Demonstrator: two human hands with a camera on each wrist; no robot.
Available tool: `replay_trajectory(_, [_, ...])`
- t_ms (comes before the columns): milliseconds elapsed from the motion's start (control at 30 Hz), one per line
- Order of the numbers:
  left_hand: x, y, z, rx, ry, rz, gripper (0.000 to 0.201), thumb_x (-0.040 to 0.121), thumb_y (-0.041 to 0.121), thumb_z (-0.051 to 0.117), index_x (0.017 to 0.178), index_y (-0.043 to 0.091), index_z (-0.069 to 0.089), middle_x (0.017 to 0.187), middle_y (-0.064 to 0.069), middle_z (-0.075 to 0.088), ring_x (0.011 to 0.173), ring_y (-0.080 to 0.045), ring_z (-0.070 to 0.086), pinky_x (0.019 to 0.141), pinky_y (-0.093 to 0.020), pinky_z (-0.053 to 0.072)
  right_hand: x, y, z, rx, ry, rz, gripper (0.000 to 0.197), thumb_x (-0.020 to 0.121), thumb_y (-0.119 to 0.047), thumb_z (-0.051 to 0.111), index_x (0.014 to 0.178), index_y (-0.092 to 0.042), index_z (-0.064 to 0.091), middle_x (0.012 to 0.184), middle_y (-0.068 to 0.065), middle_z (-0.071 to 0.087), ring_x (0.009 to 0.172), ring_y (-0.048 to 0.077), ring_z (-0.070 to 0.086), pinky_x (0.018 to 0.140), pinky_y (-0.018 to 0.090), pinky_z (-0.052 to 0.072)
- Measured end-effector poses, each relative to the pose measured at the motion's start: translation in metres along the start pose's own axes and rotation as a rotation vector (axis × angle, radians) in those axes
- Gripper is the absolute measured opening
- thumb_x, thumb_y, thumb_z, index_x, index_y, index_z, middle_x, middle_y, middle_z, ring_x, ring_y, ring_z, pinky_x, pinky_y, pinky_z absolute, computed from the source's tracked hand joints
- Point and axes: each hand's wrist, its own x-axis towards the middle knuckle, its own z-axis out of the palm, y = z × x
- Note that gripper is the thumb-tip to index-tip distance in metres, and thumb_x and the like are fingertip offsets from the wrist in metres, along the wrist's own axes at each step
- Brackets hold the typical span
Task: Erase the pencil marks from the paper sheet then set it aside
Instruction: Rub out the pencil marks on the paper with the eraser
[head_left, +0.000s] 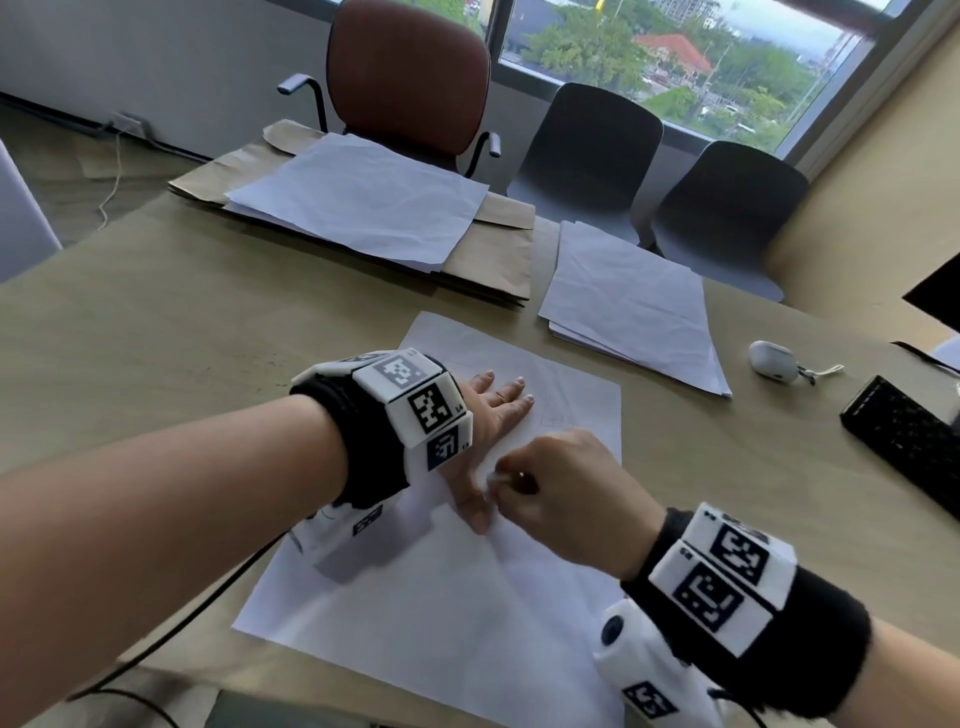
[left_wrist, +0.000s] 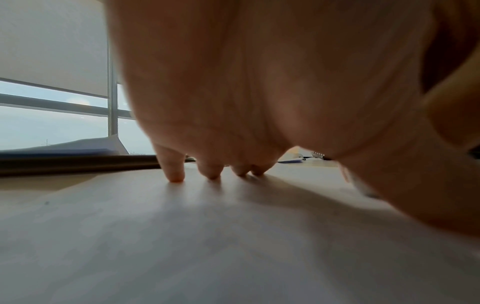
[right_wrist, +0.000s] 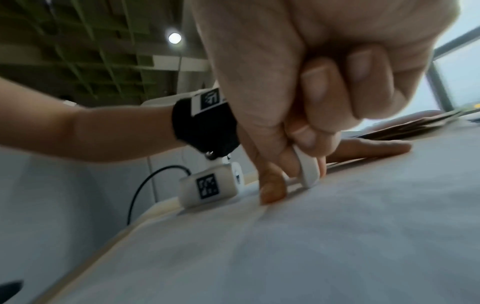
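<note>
A large white paper sheet (head_left: 441, 597) lies flat on the table in front of me, with faint pencil marks (head_left: 553, 420) near its far right part. My left hand (head_left: 488, 415) lies flat on the sheet with straight fingers (left_wrist: 176, 172) pressing down. My right hand (head_left: 550, 493) is just right of the left thumb, curled round a small white eraser (right_wrist: 307, 170). The eraser's lower end touches the paper (right_wrist: 337, 236). From the head view the eraser is mostly hidden inside the fist.
A stack of white sheets (head_left: 628, 306) lies at the far right. More white sheets on brown envelopes (head_left: 358, 208) sit at the far middle. A white earbud case (head_left: 773, 361) and a black keyboard (head_left: 904, 436) lie to the right. Chairs (head_left: 410, 78) stand behind the table.
</note>
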Motion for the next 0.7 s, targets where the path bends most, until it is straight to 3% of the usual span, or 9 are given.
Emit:
replay_trajectory(167, [-0.002,0.003,-0.001,-0.007,-0.005,-0.015,0.130,0.067,0.059,0.072,0.147,0.018,-0.022,0.157,0.000,-0.023,0.145,-0.025,-0.017,0.116,-0.048,-0.001,-0.008,0.021,-0.014,-0.110,0.021,0.212,0.039,0.084,-0.025,0.047,0.051,-0.015,0.029,0.057,0.000,0.035,0.066,0.027,0.037,0.062,0.026,0.030])
replay_trajectory(233, [-0.002,0.003,-0.001,-0.004,0.002,-0.013,0.130,0.067,0.059,0.072,0.147,0.018,-0.021,0.157,-0.001,-0.022,0.145,-0.026,-0.016,0.116,-0.048,-0.001,-0.006,0.011,-0.013,-0.120,0.029,0.174,0.035,0.084,-0.026,0.045,0.054,-0.014,0.033,0.071,0.008,0.049,0.072,0.031,0.045,0.063,0.026,0.030])
replay_trajectory(300, [-0.002,0.004,-0.001,0.006,0.004,-0.007,0.129,0.067,0.058,0.072,0.147,0.018,-0.021,0.157,-0.003,-0.023,0.145,-0.027,-0.017,0.116,-0.048,-0.001,-0.003,-0.005,-0.006,-0.016,0.032,0.046,0.035,0.079,-0.036,0.039,0.060,-0.010,0.051,0.077,0.015,0.061,0.069,0.029,0.050,0.060,0.027,0.032])
replay_trajectory(367, [-0.004,0.003,0.000,0.019,0.000,0.003,0.128,0.067,0.057,0.073,0.147,0.020,-0.020,0.156,-0.003,-0.024,0.145,-0.028,-0.017,0.116,-0.048,-0.001,-0.003,-0.010,0.001,0.107,0.007,-0.041,0.042,0.075,-0.040,0.038,0.061,-0.008,0.060,0.060,0.013,0.056,0.054,0.020,0.040,0.055,0.027,0.033])
replay_trajectory(433, [-0.006,0.001,0.000,0.022,-0.009,0.018,0.127,0.066,0.059,0.072,0.147,0.024,-0.020,0.156,-0.003,-0.024,0.145,-0.028,-0.017,0.116,-0.051,0.001,-0.001,0.006,-0.002,0.194,-0.031,0.026,0.032,0.080,-0.027,0.052,0.060,-0.004,0.060,0.050,0.007,0.043,0.047,0.016,0.035,0.049,0.022,0.031])
replay_trajectory(500, [-0.007,-0.001,-0.001,0.006,-0.022,0.016,0.126,0.066,0.060,0.072,0.147,0.029,-0.019,0.156,-0.001,-0.024,0.144,-0.027,-0.019,0.117,-0.054,0.001,0.004,0.031,-0.011,0.215,-0.026,0.140,0.024,0.081,-0.024,0.060,0.071,-0.004,0.069,0.050,0.008,0.047,0.044,0.011,0.039,0.046,0.015,0.030])
replay_trajectory(567, [-0.006,-0.001,0.001,-0.015,-0.025,0.013,0.123,0.067,0.062,0.070,0.147,0.031,-0.019,0.156,0.000,-0.024,0.144,-0.027,-0.020,0.116,-0.056,0.000,0.009,0.051,-0.018,0.289,0.013,0.233,0.019,0.080,-0.024,0.064,0.083,-0.009,0.074,0.044,-0.003,0.053,0.041,0.004,0.043,0.045,0.011,0.032])
replay_trajectory(633, [-0.005,0.002,0.003,-0.030,-0.002,0.008,0.116,0.071,0.065,0.064,0.148,0.031,-0.017,0.156,-0.001,-0.024,0.144,-0.028,-0.019,0.116,-0.056,-0.001,0.008,0.054,-0.017,0.413,0.011,0.219,0.018,0.080,-0.024,0.067,0.092,-0.013,0.075,0.039,-0.010,0.052,0.038,0.001,0.045,0.046,0.008,0.034])
replay_trajectory(700, [-0.004,0.003,0.005,-0.040,0.015,-0.001,0.112,0.073,0.067,0.059,0.148,0.030,-0.016,0.156,-0.001,-0.024,0.144,-0.029,-0.020,0.116,-0.056,-0.001,0.001,0.046,-0.011,0.482,-0.081,0.121,0.019,0.080,-0.025,0.068,0.095,-0.015,0.074,0.049,-0.005,0.055,0.044,0.004,0.044,0.050,0.016,0.038])
